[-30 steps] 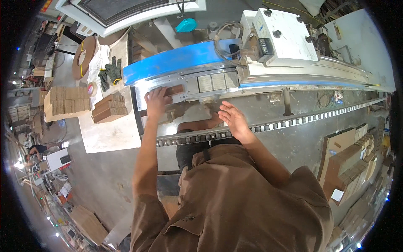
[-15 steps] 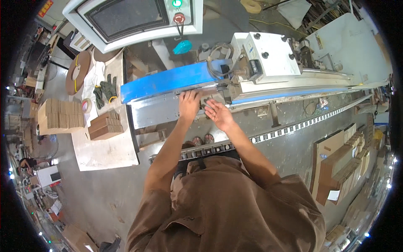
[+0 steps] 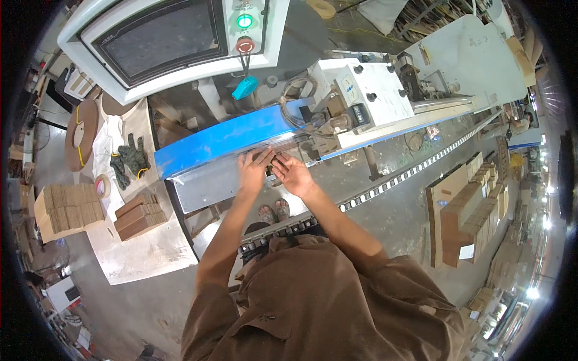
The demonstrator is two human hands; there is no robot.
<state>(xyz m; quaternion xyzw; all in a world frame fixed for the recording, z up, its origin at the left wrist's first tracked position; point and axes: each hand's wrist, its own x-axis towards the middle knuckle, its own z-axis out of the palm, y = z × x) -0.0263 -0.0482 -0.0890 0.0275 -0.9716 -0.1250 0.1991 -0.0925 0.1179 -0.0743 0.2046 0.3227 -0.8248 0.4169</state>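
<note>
My left hand (image 3: 253,172) lies at the edge of a metal plate (image 3: 208,188), its fingers stretched toward the gap under a long blue guard (image 3: 229,137). My right hand (image 3: 293,175) is just right of it, palm partly turned up and fingers apart. The fingertips of the two hands come close together or touch; which of these, I cannot tell. A thin brown strip (image 3: 285,146) shows beyond the fingers, below the guard. Whatever lies under the fingertips is hidden.
A screen panel (image 3: 162,42) with a green light and red button overhangs the far left. The white machine head (image 3: 361,90) stands right of the guard. Brown stacks (image 3: 69,207), a dark glove (image 3: 132,159) and a tape roll (image 3: 103,185) lie on the left table (image 3: 144,256). A toothed rail (image 3: 397,180) runs rightward.
My right hand has come closer to my left, and its fingers have curled slightly. The view has shifted, so the machine and side table appear lower and further left.
</note>
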